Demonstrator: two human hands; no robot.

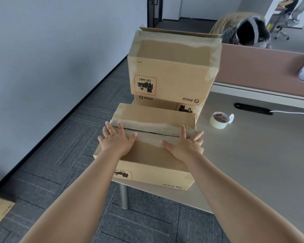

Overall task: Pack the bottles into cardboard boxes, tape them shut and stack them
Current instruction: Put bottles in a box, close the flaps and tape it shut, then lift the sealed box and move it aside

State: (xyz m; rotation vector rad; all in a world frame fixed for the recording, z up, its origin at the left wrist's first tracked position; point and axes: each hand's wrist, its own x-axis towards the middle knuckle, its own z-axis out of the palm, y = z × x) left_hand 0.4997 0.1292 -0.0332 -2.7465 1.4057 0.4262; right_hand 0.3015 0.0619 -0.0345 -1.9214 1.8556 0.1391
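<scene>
Head view is showing both hands lying flat and spread, gripping nothing. The left hand (116, 141) and right hand (184, 146) are pressing on top of the near box (144, 155), one at each end of its shiny tape seam. The box is sitting at the counter (253, 163) edge, its long side running left to right. Just behind it, two stacked boxes (170, 72) are waiting. The cardboard looks smooth and stiff. The tape roll (219, 120) is lying nearer the right hand.
</scene>
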